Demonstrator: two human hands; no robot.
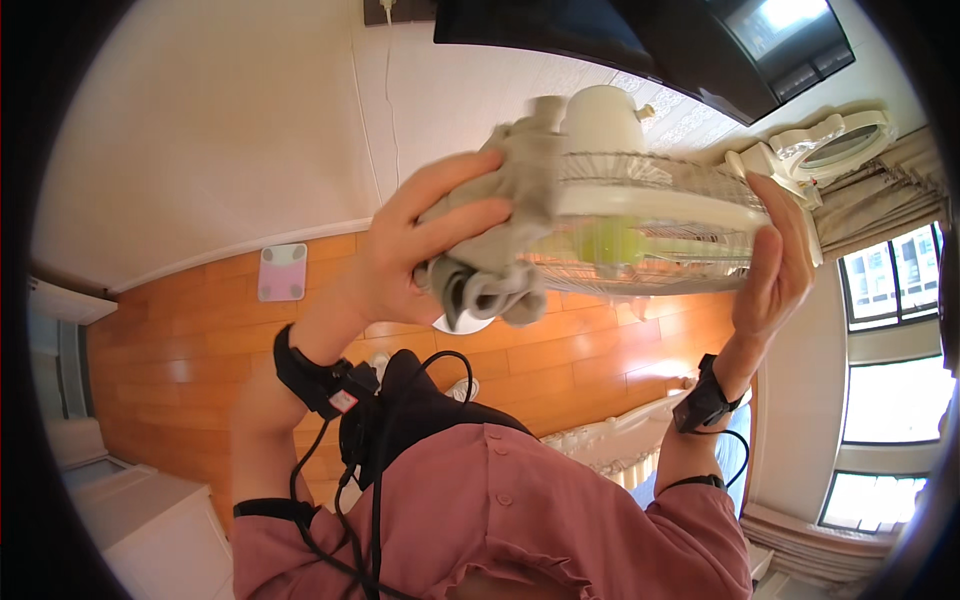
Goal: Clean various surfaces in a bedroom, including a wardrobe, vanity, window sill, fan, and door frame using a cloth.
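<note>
Pink shirt (575, 500) nearest lens, cut off at frame edge. Left grip (400, 245): fingers curled round 1 grey cloth (525, 185), against left edge of 1 fan (665, 207). Right grip (778, 270): thumb and fingers clasping opposite rim. Fan between grips; left edge hidden, cloth blurred.

A dusty-pink buttoned shirt (450, 500) is filling six o'clock, while black wristbands (297, 368) carrying small boxes (350, 386) are showing at eight and four o'clock and black cables (377, 500) are trailing toward seven.
</note>
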